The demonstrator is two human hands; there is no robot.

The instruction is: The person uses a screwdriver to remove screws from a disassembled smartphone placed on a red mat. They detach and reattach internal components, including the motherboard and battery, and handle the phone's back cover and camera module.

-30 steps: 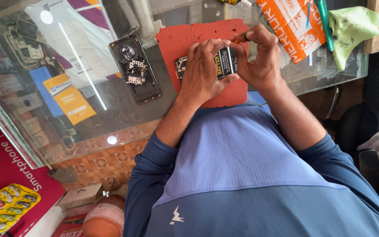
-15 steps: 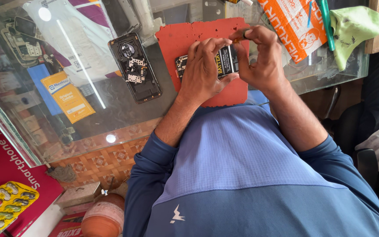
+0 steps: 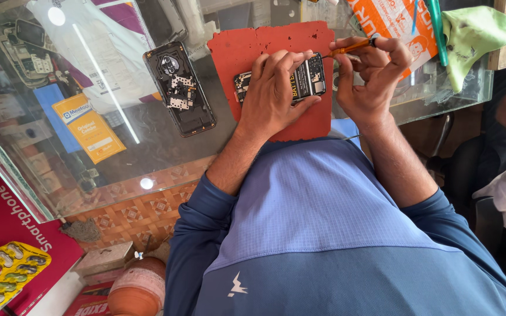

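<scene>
Fingers of the left hand (image 3: 273, 96) are pressed down on an opened phone (image 3: 300, 79), held on a red mat (image 3: 235, 52). An orange screwdriver (image 3: 349, 48) is pinched by the right hand (image 3: 370, 82), its tip at the phone's edge.

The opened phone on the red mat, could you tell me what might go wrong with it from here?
1. The screwdriver tip could slip off the opened phone and scratch its exposed board.
2. The left hand covers much of the phone, so a freed screw might roll off the red mat unseen onto the glass counter.
</scene>
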